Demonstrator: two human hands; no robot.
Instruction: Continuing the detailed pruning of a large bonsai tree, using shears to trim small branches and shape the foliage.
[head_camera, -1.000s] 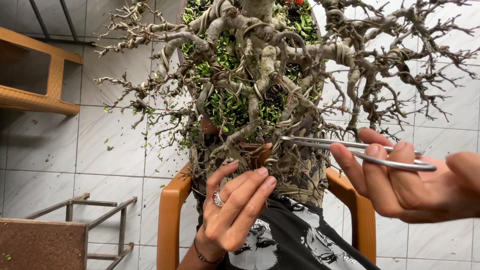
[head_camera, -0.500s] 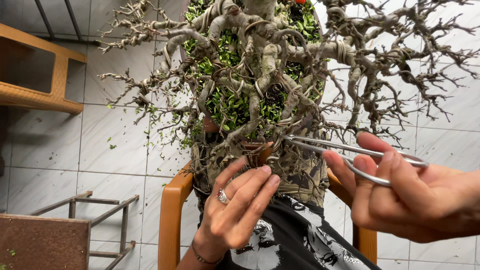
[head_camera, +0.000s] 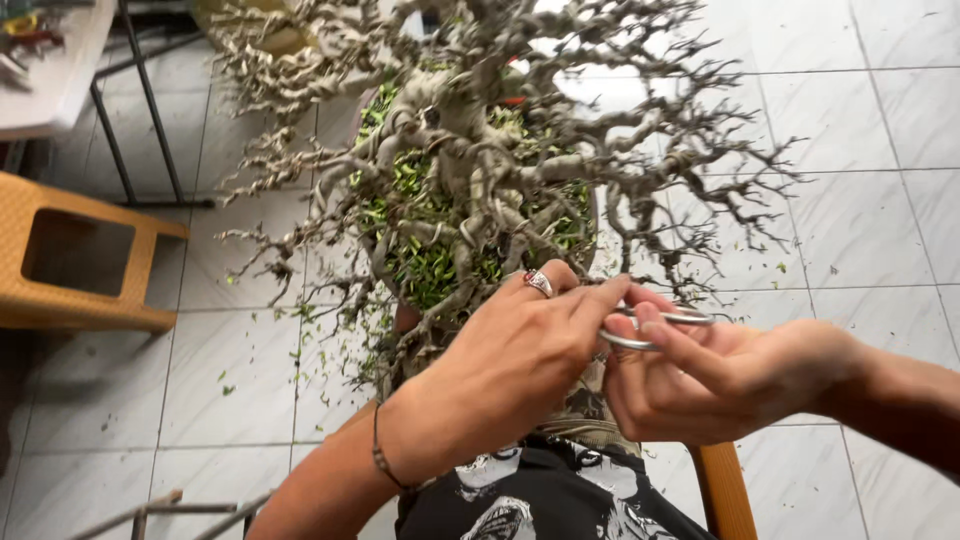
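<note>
Below the bare grey branches of the bonsai tree (head_camera: 480, 170), both hands are brought together at its near edge. Slim metal scissors (head_camera: 655, 330) are gripped in the right hand (head_camera: 720, 375), fingers closed around the looped handles. The left hand (head_camera: 500, 370), wearing a ring (head_camera: 538, 282), is laid over the blades, fingertips pinched near them, apparently to steady a twig. Green clippings (head_camera: 300, 330) are scattered over the white tiled floor (head_camera: 860, 250).

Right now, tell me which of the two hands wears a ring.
The left hand wears it: a silver ring on one finger, plus a thin bracelet at its wrist. The right hand is bare and grips the metal scissors.
</note>
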